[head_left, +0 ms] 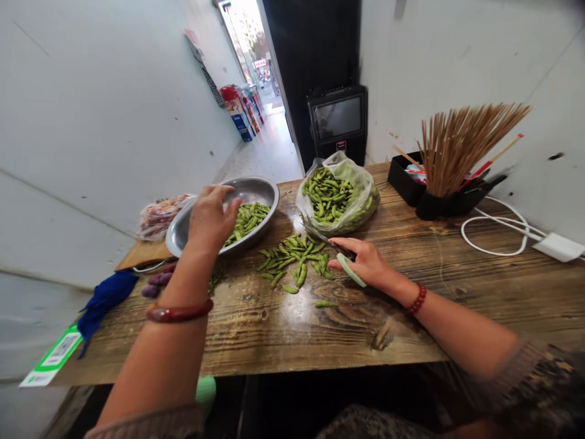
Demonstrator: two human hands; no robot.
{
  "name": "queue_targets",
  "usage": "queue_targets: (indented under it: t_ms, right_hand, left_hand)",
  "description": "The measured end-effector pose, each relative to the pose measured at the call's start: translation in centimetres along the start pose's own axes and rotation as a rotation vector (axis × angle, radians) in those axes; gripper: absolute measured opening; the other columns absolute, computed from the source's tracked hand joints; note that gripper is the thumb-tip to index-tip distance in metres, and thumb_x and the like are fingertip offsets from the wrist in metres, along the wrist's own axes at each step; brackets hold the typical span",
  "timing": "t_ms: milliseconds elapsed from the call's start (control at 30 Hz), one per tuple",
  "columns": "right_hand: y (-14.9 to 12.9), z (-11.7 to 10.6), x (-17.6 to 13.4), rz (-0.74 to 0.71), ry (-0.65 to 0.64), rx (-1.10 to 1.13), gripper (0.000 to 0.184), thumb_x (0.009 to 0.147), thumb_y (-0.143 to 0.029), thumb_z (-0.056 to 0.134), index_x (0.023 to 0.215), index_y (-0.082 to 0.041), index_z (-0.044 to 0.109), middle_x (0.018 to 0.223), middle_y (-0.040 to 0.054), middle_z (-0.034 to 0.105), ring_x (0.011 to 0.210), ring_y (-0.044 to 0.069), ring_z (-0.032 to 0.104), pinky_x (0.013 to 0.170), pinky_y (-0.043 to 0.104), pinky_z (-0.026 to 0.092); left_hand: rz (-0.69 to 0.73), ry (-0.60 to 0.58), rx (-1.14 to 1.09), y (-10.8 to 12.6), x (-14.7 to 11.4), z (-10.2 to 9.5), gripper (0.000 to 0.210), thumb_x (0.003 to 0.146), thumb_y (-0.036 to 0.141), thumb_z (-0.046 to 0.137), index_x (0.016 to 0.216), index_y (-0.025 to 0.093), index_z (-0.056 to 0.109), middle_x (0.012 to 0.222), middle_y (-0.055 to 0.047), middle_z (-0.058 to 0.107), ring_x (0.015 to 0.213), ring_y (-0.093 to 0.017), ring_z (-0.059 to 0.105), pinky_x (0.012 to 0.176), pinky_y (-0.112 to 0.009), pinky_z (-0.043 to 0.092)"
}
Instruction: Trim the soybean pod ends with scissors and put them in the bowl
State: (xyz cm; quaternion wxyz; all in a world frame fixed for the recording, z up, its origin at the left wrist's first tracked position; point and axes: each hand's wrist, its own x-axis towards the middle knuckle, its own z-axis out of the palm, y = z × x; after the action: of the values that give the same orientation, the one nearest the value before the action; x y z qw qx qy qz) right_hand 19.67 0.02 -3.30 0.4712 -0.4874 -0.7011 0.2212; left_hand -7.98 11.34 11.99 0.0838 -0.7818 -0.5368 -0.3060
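Note:
My left hand hovers over a metal bowl, its thumb and fingers apart and nothing visible between them. Green soybean pods lie inside the bowl on its right side. In my right hand is a pair of scissors with pale green handles, the blades pointing left and away over the table. Just left of the scissors, a loose pile of pods is spread on the wood, with a single pod nearer the front. Behind it stands a clear plastic bag full of pods.
The wooden table meets walls on both sides. A black holder carries many skewers, beside a white cable and adapter. At left are a wrapped package, purple items and a blue cloth. A black screen device stands behind.

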Motion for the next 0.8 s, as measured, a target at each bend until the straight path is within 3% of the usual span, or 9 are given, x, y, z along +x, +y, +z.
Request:
queue_targets:
  t_ms: [67, 167, 300, 400, 567, 667, 800]
  right_hand:
    - [0.1, 0.0, 0.0, -0.001, 0.002, -0.002, 0.047, 0.073, -0.041, 0.073, 0.114, -0.018, 0.066, 0.096, 0.0074, 0.070, 0.085, 0.021, 0.066, 0.076, 0.031, 0.052]
    - [0.1, 0.1, 0.1, -0.011, 0.005, -0.006, 0.047, 0.073, -0.041, 0.074, 0.114, -0.018, 0.066, 0.095, 0.0073, 0.070, 0.084, 0.020, 0.065, 0.075, 0.031, 0.052]
    - [-0.1, 0.1, 0.1, -0.030, -0.008, -0.006, 0.046, 0.074, -0.040, 0.074, 0.114, -0.019, 0.066, 0.094, 0.0069, 0.070, 0.081, 0.019, 0.065, 0.072, 0.029, 0.052]
    - [-0.4, 0.1, 0.1, -0.028, -0.014, 0.001, 0.046, 0.074, -0.038, 0.074, 0.114, -0.018, 0.066, 0.094, 0.0073, 0.069, 0.081, 0.020, 0.065, 0.073, 0.029, 0.052]
    - [-0.3, 0.1, 0.2, -0.006, -0.012, 0.007, 0.046, 0.073, -0.037, 0.075, 0.113, -0.018, 0.066, 0.095, 0.0077, 0.070, 0.084, 0.020, 0.065, 0.075, 0.031, 0.052]
    - [-0.2, 0.0, 0.2, -0.004, -0.007, -0.001, 0.047, 0.073, -0.037, 0.075, 0.114, -0.017, 0.066, 0.095, 0.0081, 0.070, 0.084, 0.021, 0.065, 0.076, 0.032, 0.053]
    - [-0.3, 0.0, 0.3, -0.013, -0.005, -0.013, 0.045, 0.073, -0.037, 0.075, 0.113, -0.017, 0.066, 0.094, 0.0082, 0.070, 0.085, 0.021, 0.065, 0.077, 0.032, 0.053]
  left_hand:
    - [0.038, -0.056, -0.011, 0.7, -2.0, 0.6, 0.021, 0.085, 0.031, 0.050, 0.092, 0.017, 0.065, 0.092, -0.007, 0.063, 0.081, -0.020, 0.059, 0.082, -0.034, 0.045]
    - [0.116, -0.275, -0.036, 1.2, -5.7, 2.1, 0.023, 0.086, 0.031, 0.048, 0.084, 0.017, 0.066, 0.084, -0.006, 0.063, 0.081, -0.020, 0.059, 0.079, -0.032, 0.045]
    - [0.073, -0.396, -0.048, 0.2, -9.0, 4.5, 0.025, 0.086, 0.028, 0.045, 0.084, 0.017, 0.068, 0.083, -0.008, 0.065, 0.079, -0.020, 0.060, 0.076, -0.032, 0.046]
    - [0.062, -0.375, -0.115, 0.2, -9.4, 6.3, 0.027, 0.087, 0.027, 0.045, 0.092, 0.017, 0.068, 0.092, -0.009, 0.066, 0.085, -0.020, 0.061, 0.081, -0.032, 0.046]
    - [0.175, -0.331, -0.130, 2.7, -8.0, 9.2, 0.029, 0.085, 0.017, 0.046, 0.106, 0.016, 0.067, 0.114, -0.013, 0.064, 0.101, -0.025, 0.058, 0.093, -0.039, 0.043]
    - [0.237, -0.407, -0.096, 4.2, -7.6, 10.3, 0.031, 0.084, 0.014, 0.051, 0.109, 0.018, 0.067, 0.117, -0.013, 0.065, 0.102, -0.027, 0.056, 0.092, -0.041, 0.042]
    - [0.341, -0.514, -0.052, 5.3, -8.5, 10.1, 0.025, 0.084, 0.017, 0.053, 0.103, 0.020, 0.069, 0.102, -0.011, 0.068, 0.096, -0.026, 0.056, 0.086, -0.039, 0.043]
